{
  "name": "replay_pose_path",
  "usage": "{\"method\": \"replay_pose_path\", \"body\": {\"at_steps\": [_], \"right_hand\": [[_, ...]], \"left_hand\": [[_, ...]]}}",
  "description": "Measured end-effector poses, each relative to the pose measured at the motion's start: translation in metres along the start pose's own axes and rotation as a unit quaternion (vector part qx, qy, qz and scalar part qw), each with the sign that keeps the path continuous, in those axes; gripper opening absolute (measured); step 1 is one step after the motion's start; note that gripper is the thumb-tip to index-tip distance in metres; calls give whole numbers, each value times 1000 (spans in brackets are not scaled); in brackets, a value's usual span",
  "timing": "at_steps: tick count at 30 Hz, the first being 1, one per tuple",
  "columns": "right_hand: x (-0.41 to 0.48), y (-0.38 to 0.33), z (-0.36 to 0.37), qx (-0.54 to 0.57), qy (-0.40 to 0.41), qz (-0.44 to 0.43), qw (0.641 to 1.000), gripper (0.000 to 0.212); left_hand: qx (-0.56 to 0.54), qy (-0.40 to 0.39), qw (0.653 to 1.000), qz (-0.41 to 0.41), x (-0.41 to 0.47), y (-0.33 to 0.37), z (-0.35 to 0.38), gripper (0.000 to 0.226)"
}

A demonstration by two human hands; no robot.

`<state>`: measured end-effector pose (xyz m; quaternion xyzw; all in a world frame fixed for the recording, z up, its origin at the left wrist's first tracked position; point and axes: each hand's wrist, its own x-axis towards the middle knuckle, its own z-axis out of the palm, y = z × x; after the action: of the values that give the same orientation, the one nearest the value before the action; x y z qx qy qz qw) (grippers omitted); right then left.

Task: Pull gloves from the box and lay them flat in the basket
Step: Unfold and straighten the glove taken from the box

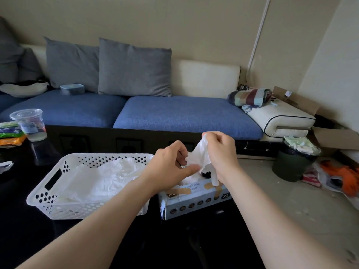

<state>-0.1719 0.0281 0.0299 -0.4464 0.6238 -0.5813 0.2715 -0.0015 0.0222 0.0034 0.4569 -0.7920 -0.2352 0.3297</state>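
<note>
Centre of frame: the right hand [220,152] is raised above the box, with its fingers curled and pinching the upper end of a thin white disposable glove [198,154]. The left hand [171,164] is just left of the glove and lower. Its thumb and curled fingers pinch the glove's lower left edge. The glove is held between both hands and is crumpled, not flat. Its lower part hangs down to the opening in the top of the box; whether it is fully clear of the opening cannot be determined.

Below the hands: a pale rectangular cardboard glove box [194,200], marked "XL", stands on the glossy black table [23,239]. More white material shows in its top opening.

Lower left of centre: a white perforated plastic basket [48,193] with a slot handle stands just beside the box, to its left. White gloves [101,177] lie inside it in a loose, wrinkled layer.

Left edge: a clear plastic cup with a lid [29,125] stands on the table, well apart from the basket.

Upper half: a blue-cushioned sofa [184,113] carries grey pillows [134,70].

Right side: a dark green waste bin [291,167] stands on the floor.
</note>
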Motion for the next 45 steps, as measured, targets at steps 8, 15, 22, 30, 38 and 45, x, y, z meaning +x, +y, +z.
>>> {"method": "replay_pose_path", "body": {"at_steps": [8, 15, 22, 30, 38, 45], "right_hand": [[-5, -1, 2, -66, -66, 23, 995, 29], [-14, -9, 0, -72, -209, 9, 975, 16], [-22, -18, -1, -66, -205, 18, 976, 25], [-26, -24, -3, -19, -193, 42, 980, 27], [-28, -19, 4, -63, -297, 34, 952, 15], [-32, -23, 20, -40, -282, 65, 956, 34]], "left_hand": [[-32, 112, 993, -31, 8, -3, -9, 7], [-211, 135, 962, -106, 9, -6, -20, 32], [-196, 173, 957, -123, 10, -3, -26, 41], [-263, 191, 938, -123, 2, 4, -41, 37], [-251, 198, 937, -138, -6, -1, -56, 35], [-268, 181, 932, -165, -13, -3, -66, 33]]}}
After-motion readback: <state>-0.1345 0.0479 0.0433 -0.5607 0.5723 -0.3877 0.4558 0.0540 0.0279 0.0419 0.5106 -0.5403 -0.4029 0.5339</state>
